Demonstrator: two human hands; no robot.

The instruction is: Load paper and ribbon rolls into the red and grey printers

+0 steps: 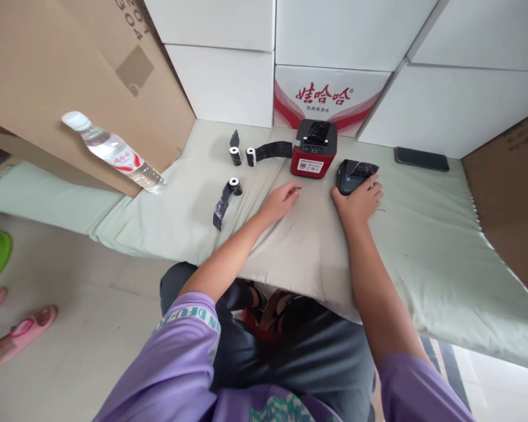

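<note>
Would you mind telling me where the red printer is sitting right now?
In the head view the red printer stands at the back of the green pad, against the white boxes, just beyond the left hand, with the black device under the right hand beside it.

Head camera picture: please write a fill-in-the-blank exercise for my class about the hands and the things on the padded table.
1. The right hand rests on a small ____ device.
2. The printer behind the left hand has a ____ body with a black top.
3. The number of small paper rolls lying left of the printer is ____.
4. The water bottle has a ____ cap.

Missing words: black; red; three; white
</note>
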